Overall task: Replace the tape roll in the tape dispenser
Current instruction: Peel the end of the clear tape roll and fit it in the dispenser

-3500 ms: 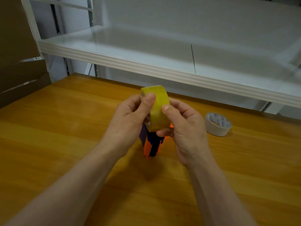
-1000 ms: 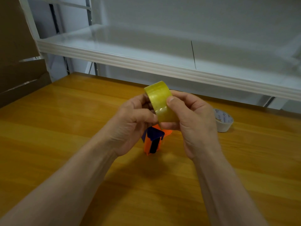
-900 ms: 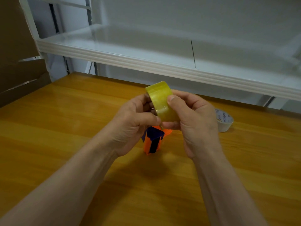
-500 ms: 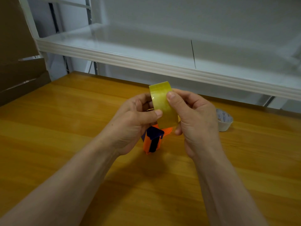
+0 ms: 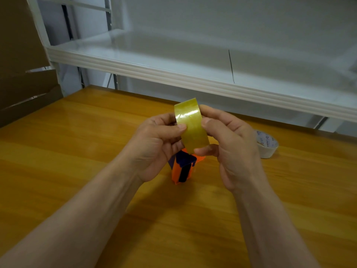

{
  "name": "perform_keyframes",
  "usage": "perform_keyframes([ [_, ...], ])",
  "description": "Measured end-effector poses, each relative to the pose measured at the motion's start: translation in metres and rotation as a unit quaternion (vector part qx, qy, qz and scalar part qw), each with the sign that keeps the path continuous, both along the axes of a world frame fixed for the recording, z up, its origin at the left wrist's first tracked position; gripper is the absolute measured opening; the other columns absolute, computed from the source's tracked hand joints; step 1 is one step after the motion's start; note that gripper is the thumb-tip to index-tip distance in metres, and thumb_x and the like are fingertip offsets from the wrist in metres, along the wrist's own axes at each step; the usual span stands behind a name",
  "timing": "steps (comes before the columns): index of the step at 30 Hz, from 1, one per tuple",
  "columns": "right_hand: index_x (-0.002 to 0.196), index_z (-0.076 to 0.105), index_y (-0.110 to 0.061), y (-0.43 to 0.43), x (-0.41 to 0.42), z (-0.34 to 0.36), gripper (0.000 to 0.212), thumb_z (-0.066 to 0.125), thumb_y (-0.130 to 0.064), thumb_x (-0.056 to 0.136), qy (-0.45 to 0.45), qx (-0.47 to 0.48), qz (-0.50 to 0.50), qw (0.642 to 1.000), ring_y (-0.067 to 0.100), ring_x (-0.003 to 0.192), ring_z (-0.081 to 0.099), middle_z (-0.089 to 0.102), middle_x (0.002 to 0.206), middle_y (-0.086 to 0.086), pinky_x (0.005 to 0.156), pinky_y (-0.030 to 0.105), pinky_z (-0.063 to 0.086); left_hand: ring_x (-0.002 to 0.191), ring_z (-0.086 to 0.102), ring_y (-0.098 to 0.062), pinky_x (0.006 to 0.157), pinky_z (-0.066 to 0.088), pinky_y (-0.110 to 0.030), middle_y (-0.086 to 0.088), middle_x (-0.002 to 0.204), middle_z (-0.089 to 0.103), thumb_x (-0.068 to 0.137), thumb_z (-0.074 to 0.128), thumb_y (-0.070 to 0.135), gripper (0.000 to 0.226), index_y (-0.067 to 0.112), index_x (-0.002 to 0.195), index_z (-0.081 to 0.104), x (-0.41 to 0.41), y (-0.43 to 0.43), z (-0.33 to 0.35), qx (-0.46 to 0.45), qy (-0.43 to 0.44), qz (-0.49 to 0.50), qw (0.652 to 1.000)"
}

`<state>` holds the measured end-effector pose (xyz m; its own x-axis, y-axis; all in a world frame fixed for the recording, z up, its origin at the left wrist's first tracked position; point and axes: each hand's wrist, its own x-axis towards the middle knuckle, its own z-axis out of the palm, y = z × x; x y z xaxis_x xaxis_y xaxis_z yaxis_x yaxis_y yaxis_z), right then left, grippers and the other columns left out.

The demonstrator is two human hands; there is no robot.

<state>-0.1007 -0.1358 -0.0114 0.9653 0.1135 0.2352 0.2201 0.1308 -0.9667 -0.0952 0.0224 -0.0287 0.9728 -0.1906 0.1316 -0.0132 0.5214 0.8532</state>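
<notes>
above the orange dispenser, which stands on the table, i hold the yellow tape roll edge-on. left hand is closed on its left side, thumb on the face; right hand is closed on its right side. progress: roll not yet mounted; seating and threading remain. right of the dispenser lies a white roll, probably the old one. compared with half a second ago, the left thumb sits higher on the face.

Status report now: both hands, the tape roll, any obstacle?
Left hand and right hand: both grip the yellow tape roll. Roll above the orange-and-blue plastic dispenser, not loaded. White tape roll lies aside, apart. No obstacle.
</notes>
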Motion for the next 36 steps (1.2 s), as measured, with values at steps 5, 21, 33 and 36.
perform_keyframes([
  [5, 0.131, 0.066, -0.015, 0.000, 0.002, -0.002, 0.043, 0.061, 0.005, 0.093, -0.016, -0.019, 0.022, 0.999, 0.016, 0.088, 0.076, 0.077, 0.113, 0.003, 0.059, 0.020, 0.057, 0.102, 0.061, -0.032, 0.086, 0.055, -0.036, -0.029, 0.123, 0.061, 0.086, 0.058, 0.005, 0.047, -0.008, 0.131, 0.054, 0.001, 0.002, -0.001, 0.000, 0.013, 0.004, 1.000],
  [21, 0.116, 0.070, -0.020, -0.001, 0.006, -0.006, 0.032, 0.068, -0.001, 0.090, -0.014, -0.025, -0.008, 1.000, 0.019, 0.087, 0.072, 0.074, 0.105, 0.006, 0.062, 0.025, 0.059, 0.076, 0.069, -0.010, 0.061, 0.053, -0.020, -0.016, 0.111, 0.066, 0.094, 0.051, -0.003, 0.033, -0.001, 0.126, 0.056, -0.003, -0.005, -0.005, 0.061, -0.046, 0.033, 0.997],
  [33, 0.106, 0.073, -0.021, 0.002, 0.003, -0.005, 0.019, 0.068, -0.009, 0.092, -0.006, -0.018, -0.011, 1.000, 0.009, 0.082, 0.072, 0.077, 0.096, -0.002, 0.059, 0.021, 0.056, 0.087, 0.070, -0.014, 0.072, 0.056, -0.023, -0.012, 0.108, 0.069, 0.091, 0.056, 0.010, 0.033, 0.003, 0.123, 0.059, -0.003, -0.008, -0.007, 0.071, -0.071, 0.045, 0.994],
  [36, 0.102, 0.074, -0.022, 0.003, 0.003, -0.005, 0.016, 0.069, -0.010, 0.092, 0.000, -0.018, -0.014, 1.000, 0.010, 0.082, 0.073, 0.078, 0.096, -0.003, 0.058, 0.021, 0.056, 0.079, 0.070, -0.010, 0.065, 0.054, -0.020, -0.009, 0.101, 0.070, 0.099, 0.049, 0.008, 0.026, 0.001, 0.121, 0.059, -0.004, -0.009, -0.005, 0.066, -0.061, 0.053, 0.995],
])
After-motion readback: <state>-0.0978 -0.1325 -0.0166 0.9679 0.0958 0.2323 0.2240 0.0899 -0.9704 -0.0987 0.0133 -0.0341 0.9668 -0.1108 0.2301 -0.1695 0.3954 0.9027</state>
